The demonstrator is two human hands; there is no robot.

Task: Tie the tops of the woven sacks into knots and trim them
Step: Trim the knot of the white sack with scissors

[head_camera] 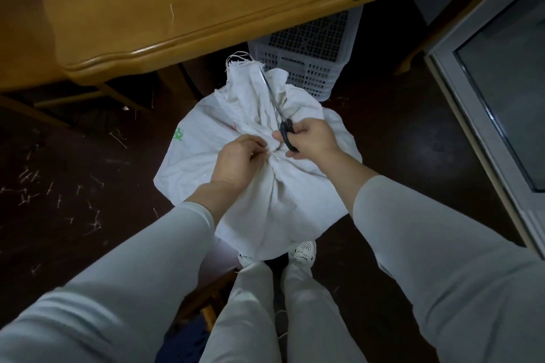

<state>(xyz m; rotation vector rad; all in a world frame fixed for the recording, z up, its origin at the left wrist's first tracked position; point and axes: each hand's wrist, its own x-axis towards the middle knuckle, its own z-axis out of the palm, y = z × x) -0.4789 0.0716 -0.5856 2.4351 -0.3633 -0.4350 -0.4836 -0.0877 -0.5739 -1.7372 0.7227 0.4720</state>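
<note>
A full white woven sack [265, 194] stands on the dark floor in front of my legs, its top gathered into a twisted neck. My left hand [240, 160] pinches the sack's neck at the gather. My right hand [309, 138] holds black-handled scissors [275, 103], whose closed blades point away from me and lie over the loose flap of sack top [250, 79]. The flap's far edge is frayed, with loose threads sticking out.
A wooden table [182, 9] overhangs the far side, with thread scraps on it. A white perforated plastic basket [312, 59] sits under its edge, just behind the sack. Thread trimmings litter the floor at left [59, 186]. A glass door frame [483, 103] runs along the right.
</note>
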